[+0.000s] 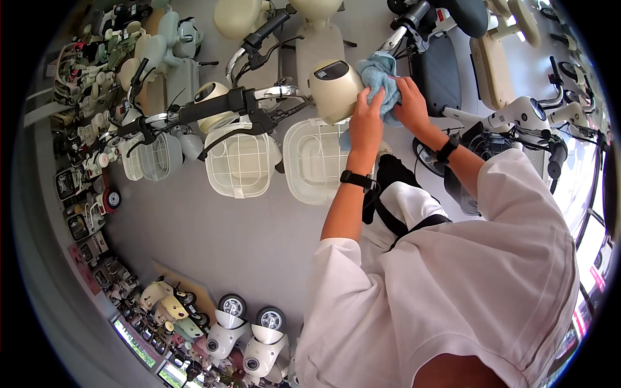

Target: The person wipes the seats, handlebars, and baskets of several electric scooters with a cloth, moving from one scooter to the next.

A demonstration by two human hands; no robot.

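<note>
A light blue cloth (378, 70) is bunched up between my two hands, beside the cream front housing (336, 97) of an electric scooter. My left hand (367, 123) has its fingers pressed into the lower left of the cloth, close against the housing. From the right, my right hand (411, 105) grips the cloth's other side, with its fingers bent over the folds. A dark display sits on top of the housing. Below it hangs a white wire basket (314, 169). The scooter's handlebar (217, 107) with black grip and brake lever reaches out to the left.
A second white basket (238, 169) hangs to the left. Rows of scooters line the left side, with a dark seat (469, 16) and a white scooter (521, 113) to the right. White scooters with upturned wheels (231, 305) stand on the grey floor (213, 239) behind.
</note>
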